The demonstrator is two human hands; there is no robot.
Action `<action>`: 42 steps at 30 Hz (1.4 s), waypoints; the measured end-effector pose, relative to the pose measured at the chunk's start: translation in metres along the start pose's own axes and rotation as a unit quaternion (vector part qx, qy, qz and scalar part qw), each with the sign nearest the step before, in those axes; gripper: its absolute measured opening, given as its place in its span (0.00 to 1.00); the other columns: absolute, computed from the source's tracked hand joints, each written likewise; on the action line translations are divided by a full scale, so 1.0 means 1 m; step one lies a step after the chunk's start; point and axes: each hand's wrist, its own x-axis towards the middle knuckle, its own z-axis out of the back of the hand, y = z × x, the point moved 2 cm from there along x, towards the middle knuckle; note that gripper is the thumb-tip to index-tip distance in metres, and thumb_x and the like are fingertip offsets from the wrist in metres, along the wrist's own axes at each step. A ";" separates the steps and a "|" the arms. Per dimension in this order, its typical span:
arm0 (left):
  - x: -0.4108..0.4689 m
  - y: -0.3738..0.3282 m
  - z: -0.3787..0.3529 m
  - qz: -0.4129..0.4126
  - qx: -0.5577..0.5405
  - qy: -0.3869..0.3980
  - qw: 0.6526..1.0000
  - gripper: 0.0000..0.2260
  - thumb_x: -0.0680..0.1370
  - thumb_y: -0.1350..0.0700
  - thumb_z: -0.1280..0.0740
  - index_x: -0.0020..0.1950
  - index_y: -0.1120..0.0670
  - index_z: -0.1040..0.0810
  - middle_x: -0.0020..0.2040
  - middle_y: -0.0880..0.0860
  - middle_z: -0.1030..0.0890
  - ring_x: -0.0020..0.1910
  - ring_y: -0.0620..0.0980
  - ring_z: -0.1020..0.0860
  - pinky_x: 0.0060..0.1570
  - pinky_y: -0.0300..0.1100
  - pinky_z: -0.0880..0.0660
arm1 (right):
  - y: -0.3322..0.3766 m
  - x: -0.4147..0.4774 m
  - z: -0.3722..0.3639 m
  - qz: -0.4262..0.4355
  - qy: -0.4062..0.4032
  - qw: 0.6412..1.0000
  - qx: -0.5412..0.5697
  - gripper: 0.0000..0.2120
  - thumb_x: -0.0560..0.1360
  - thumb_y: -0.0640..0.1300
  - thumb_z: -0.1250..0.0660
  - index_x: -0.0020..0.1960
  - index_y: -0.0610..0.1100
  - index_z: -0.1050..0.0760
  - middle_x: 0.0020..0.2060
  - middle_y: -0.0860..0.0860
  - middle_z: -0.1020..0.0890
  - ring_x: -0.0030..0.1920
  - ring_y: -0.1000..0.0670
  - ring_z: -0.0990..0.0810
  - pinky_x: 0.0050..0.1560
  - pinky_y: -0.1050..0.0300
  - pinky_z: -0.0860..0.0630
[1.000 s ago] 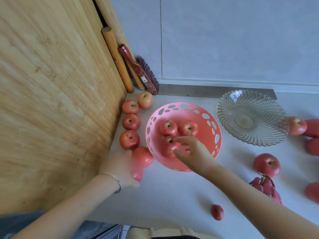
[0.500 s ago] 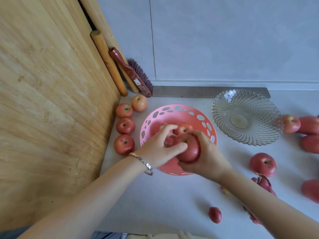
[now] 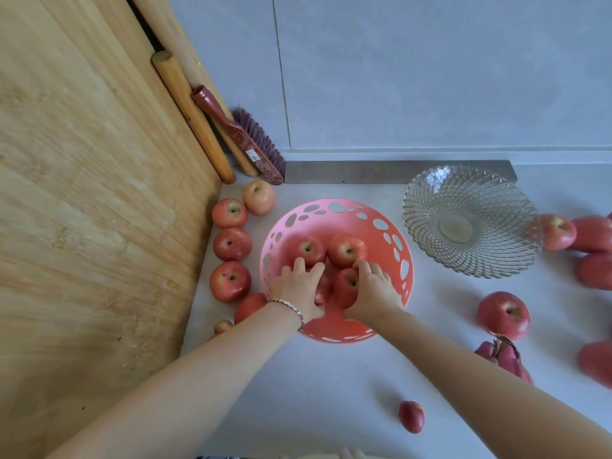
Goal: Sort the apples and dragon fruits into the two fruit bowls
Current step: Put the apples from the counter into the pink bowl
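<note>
Both my hands reach into the pink perforated bowl (image 3: pixel 334 212). My right hand (image 3: pixel 376 291) grips a red apple (image 3: pixel 346 286) low in the bowl. My left hand (image 3: pixel 296 288) cups another apple (image 3: pixel 322 290) beside it, mostly hiding it. Two more apples (image 3: pixel 309 250) (image 3: pixel 347 250) lie at the bowl's back. Loose apples (image 3: pixel 230 281) line the wooden board on the left. The glass bowl (image 3: pixel 427 207) at the right holds nothing. Dragon fruits (image 3: pixel 596 271) lie at the right edge, and one dragon fruit (image 3: pixel 503 356) shows beside my right forearm.
A large wooden board (image 3: pixel 99 226) walls off the left side. Rolling pins (image 3: pixel 192 117) and a red brush (image 3: pixel 245 144) lean in the back corner. One apple (image 3: pixel 503 314) sits right of the pink bowl, another (image 3: pixel 558 231) behind the glass bowl. A small red fruit (image 3: pixel 411 416) lies near the front.
My left hand took an apple from beside the board and carried it over the pink bowl, where my right hand joined it. Both hands have now sunk into the bowl with it.
</note>
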 end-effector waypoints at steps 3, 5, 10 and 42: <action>0.001 0.003 -0.002 -0.007 -0.007 -0.002 1.000 0.32 0.66 0.51 0.29 0.68 0.48 0.37 0.59 0.56 0.34 0.54 0.60 0.29 0.56 0.54 0.30 | 0.001 0.001 -0.003 -0.018 0.007 1.000 -0.020 0.40 0.61 0.46 0.25 0.68 0.45 0.40 0.62 0.46 0.32 0.64 0.44 0.34 0.58 0.52 0.30; 0.001 0.005 -0.004 -0.005 -0.008 -0.013 1.000 0.32 0.66 0.50 0.30 0.68 0.47 0.37 0.59 0.56 0.34 0.53 0.59 0.30 0.61 0.60 0.33 | 0.003 0.002 -0.002 -0.034 0.007 0.999 -0.004 0.40 0.62 0.47 0.24 0.67 0.45 0.40 0.61 0.46 0.32 0.64 0.44 0.33 0.57 0.52 0.30; 0.004 0.005 -0.009 0.004 -0.025 -0.041 0.999 0.37 0.65 0.47 0.29 0.71 0.48 0.42 0.63 0.57 0.37 0.59 0.59 0.34 0.64 0.58 0.35 | 0.010 0.006 -0.008 -0.096 0.018 0.995 0.002 0.53 0.63 0.52 0.23 0.73 0.42 0.55 0.64 0.43 0.35 0.64 0.41 0.30 0.61 0.51 0.30; -0.049 0.094 -0.030 0.076 -0.114 0.051 0.989 0.32 0.65 0.44 0.30 0.66 0.45 0.38 0.58 0.54 0.35 0.52 0.58 0.24 0.51 0.45 0.25 | 0.023 -0.031 0.019 0.103 -0.014 0.993 0.046 0.22 0.72 0.44 0.32 0.65 0.47 0.30 0.61 0.45 0.29 0.62 0.42 0.33 0.63 0.58 0.39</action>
